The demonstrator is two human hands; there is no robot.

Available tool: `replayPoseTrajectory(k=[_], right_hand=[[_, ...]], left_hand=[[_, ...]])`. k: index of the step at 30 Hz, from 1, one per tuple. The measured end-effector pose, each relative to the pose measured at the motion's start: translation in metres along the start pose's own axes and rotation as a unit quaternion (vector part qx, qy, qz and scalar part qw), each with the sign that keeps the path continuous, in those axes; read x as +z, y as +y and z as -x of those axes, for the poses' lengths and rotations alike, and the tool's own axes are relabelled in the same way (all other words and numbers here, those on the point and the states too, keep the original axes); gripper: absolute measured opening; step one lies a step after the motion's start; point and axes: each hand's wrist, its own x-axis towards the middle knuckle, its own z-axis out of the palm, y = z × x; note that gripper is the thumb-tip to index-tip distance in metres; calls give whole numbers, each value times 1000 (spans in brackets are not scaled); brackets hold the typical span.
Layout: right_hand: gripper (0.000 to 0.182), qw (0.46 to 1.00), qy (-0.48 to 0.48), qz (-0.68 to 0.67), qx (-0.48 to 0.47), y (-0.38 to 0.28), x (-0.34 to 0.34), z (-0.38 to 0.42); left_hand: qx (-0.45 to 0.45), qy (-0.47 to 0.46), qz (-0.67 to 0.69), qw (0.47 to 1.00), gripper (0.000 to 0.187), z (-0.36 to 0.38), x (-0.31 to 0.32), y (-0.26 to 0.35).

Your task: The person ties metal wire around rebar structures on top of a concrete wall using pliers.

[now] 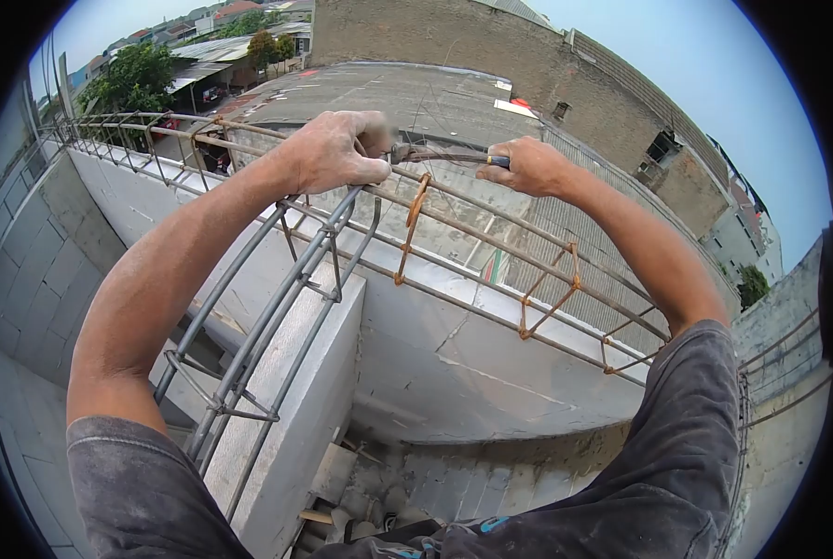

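My right hand [533,168] is closed around the dark handle of pincers [444,156], which reach left above the long rebar cage [491,228]. Beside the head of the pincers, my left hand [347,154] has its fingers curled together; what they hold, if anything, is hidden. Just under my left hand, the bent bar ends of a second rebar cage [291,275] meet the long one. Rusty stirrups [415,214] ring the long cage's bars. A few thin wires rise behind the pincers.
The long cage runs along a white block wall [491,363]; the second lies over a lower block wall [295,373] coming toward me. Far below is a floor with rubble [370,494]. Corrugated roofs [370,93] and a brick building [454,47] stand beyond.
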Motion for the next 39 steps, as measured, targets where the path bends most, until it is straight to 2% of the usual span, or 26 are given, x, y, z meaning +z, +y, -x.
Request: replayPoseTrajectory(k=[4,7,8,12,13,15,18,21,22,24,25,26,29,31,33,37,39], right_hand=[[41,988,-83,-127,-18,6,21,-9],[44,949,-193,-245,40,10,27,-11],[47,942,-201,-267,27,16,30,-15],[42,992,-66,-97,-45,22,21,-30],[38,997,26,-41,-68,30,24,-37],[35,969,207,71,-111,39,30,-49],[29,950,269,129,-92,44,15,-55],[28,966,217,119,-70,42,25,-54],[28,963,229,108,-94,39,37,-50],[30,999,21,-13,-41,31,38,-40],[34,994,-83,-74,-13,24,32,-33],[47,966,-181,-183,20,25,24,-26],[50,960,-182,-213,-5,38,15,-26],[45,995,-6,-88,-46,35,16,-28],[41,980,173,42,-84,33,16,-31],[27,955,251,148,-50,31,10,-32],[22,918,339,191,-71,30,2,-32]], left_hand=[[16,5,12,1000,26,0,1,-2],[4,-4,17,1000,25,-1,0,-1],[0,-7,19,1000,24,0,0,-1],[-14,-20,36,999,21,0,1,0],[-18,-22,41,999,21,0,0,-1],[-10,-15,23,1000,21,-1,1,1],[-14,-14,21,1000,21,1,0,1],[-14,-18,28,999,21,1,1,1],[-13,-19,29,999,21,2,0,1],[-11,-16,22,1000,20,3,0,3],[-9,-16,18,1000,20,3,0,4],[-9,-14,21,1000,20,3,-1,3],[-5,-11,28,1000,20,2,2,0],[-1,-12,27,1000,19,0,1,-1],[-10,-14,28,999,19,1,1,2],[-5,-9,3,1000,20,-1,1,0],[-9,-13,8,1000,21,-1,1,-1]])
